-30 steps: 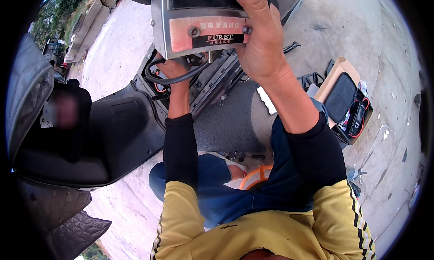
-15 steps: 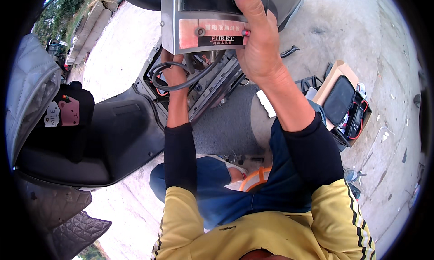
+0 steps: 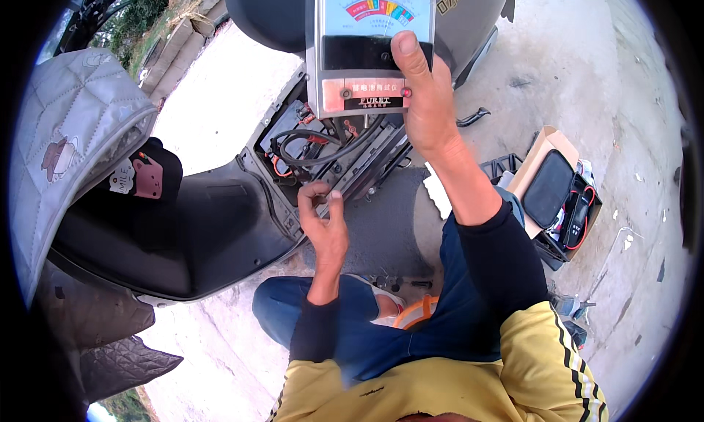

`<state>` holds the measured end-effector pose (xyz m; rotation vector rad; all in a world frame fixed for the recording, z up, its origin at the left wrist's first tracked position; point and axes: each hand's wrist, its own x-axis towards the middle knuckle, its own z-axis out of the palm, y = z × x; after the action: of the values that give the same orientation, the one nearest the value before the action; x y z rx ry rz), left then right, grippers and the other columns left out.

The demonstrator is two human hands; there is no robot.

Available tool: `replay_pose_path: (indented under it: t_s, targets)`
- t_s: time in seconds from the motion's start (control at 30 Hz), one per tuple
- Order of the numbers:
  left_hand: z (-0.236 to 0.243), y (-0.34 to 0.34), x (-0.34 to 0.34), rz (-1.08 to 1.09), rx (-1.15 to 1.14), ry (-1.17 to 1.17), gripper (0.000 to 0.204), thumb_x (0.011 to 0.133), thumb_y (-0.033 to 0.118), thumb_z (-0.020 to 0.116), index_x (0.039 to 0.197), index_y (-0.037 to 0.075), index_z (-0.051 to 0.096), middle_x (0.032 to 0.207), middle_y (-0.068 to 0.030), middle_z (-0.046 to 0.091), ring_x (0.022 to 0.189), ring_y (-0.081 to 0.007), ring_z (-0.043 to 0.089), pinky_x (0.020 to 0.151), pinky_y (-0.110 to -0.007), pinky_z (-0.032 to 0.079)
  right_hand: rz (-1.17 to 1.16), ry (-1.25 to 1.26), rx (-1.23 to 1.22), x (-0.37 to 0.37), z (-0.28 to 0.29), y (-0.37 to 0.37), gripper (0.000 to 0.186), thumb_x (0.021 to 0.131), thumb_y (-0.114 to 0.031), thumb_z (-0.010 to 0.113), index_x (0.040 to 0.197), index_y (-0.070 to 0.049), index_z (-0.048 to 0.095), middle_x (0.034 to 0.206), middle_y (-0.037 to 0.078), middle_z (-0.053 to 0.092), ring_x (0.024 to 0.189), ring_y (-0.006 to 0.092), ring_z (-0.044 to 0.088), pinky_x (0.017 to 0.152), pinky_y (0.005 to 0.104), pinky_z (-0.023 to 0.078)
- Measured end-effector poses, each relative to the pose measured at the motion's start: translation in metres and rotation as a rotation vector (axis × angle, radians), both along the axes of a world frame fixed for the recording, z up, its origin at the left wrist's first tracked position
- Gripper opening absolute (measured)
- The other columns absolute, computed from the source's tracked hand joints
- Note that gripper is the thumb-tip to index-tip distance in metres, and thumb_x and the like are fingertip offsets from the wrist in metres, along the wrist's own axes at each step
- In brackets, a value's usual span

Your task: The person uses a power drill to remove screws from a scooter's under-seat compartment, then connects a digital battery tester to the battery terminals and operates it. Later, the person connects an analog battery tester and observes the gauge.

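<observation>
My right hand (image 3: 431, 107) grips a battery tester (image 3: 358, 54) by its right side, the thumb lying on the front. The tester has a metal case, a coloured dial scale and a pink lower panel. Just under it, a thick black cable (image 3: 299, 160) loops over the battery bay (image 3: 257, 138) of a scooter, where red and orange leads show. My left hand (image 3: 325, 230) is beside the bay's near edge, fingers bent and apart, with nothing in them. The tester hides part of the bay.
At left are the scooter's black footboard (image 3: 213, 202) and a quilted grey cover (image 3: 88, 121). An open box (image 3: 546, 140) on the right holds a black case (image 3: 550, 187) and a device with a red lead. An orange ring-shaped object (image 3: 416, 313) lies between my legs.
My left hand has come out of the battery bay toward me. The tester sits lower and further right in view, its dial now showing. My right hand still holds it.
</observation>
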<state>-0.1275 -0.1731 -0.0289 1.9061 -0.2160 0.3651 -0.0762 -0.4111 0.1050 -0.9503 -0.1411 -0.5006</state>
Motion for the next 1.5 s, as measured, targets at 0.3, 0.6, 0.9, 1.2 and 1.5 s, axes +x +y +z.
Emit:
replay_pose_path:
  t_s: [0.3, 0.6, 0.9, 1.2, 1.5]
  targets:
    - [0.137, -0.046, 0.009, -0.036, 0.400, -0.584, 0.076, 0.086, 0.029, 0.088, 0.143, -0.003, 0.049, 0.142, -0.0229, 0.054, 0.124, -0.0324, 0.056, 0.101, -0.042, 0.047, -0.129, -0.075, -0.196, -0.014, 0.009, 0.002, 0.076, 0.096, -0.053, 0.075, 0.141, 0.005, 0.053, 0.125, 0.014, 0.068, 0.117, 0.0193, 0.061, 0.104, 0.0329, 0.047]
    - [0.147, -0.072, 0.029, -0.023, 0.560, -0.660, 0.100, 0.068, 0.014, 0.096, 0.149, -0.010, 0.042, 0.134, -0.0296, 0.062, 0.115, -0.0451, 0.065, 0.096, -0.047, 0.054, -0.084, -0.177, -0.147, -0.022, 0.013, 0.013, 0.076, 0.094, -0.045, 0.080, 0.142, 0.004, 0.048, 0.127, 0.014, 0.066, 0.118, 0.0191, 0.061, 0.104, 0.0333, 0.048]
    - [0.137, -0.068, 0.021, 0.010, 0.578, -0.589, 0.095, 0.071, 0.013, 0.094, 0.148, -0.013, 0.043, 0.131, -0.0307, 0.064, 0.111, -0.0445, 0.067, 0.094, -0.047, 0.055, -0.106, -0.143, -0.215, -0.017, 0.007, 0.014, 0.074, 0.094, -0.044, 0.080, 0.141, 0.004, 0.048, 0.127, 0.015, 0.066, 0.117, 0.0194, 0.062, 0.103, 0.0339, 0.048]
    - [0.137, -0.063, 0.017, 0.018, 0.565, -0.523, 0.078, 0.079, 0.012, 0.090, 0.141, -0.012, 0.050, 0.114, -0.0283, 0.071, 0.102, -0.0431, 0.071, 0.088, -0.046, 0.057, -0.074, -0.119, -0.201, -0.021, 0.010, 0.016, 0.077, 0.094, -0.044, 0.081, 0.143, 0.004, 0.047, 0.129, 0.014, 0.065, 0.119, 0.0197, 0.062, 0.104, 0.0342, 0.049]
    - [0.135, -0.060, 0.020, -0.007, 0.583, -0.600, 0.079, 0.079, 0.012, 0.090, 0.142, -0.016, 0.049, 0.112, -0.0291, 0.070, 0.095, -0.0423, 0.071, 0.081, -0.045, 0.058, -0.089, -0.129, -0.206, -0.022, 0.010, 0.017, 0.081, 0.092, -0.044, 0.082, 0.145, 0.005, 0.045, 0.131, 0.015, 0.064, 0.122, 0.0203, 0.060, 0.106, 0.0345, 0.047]
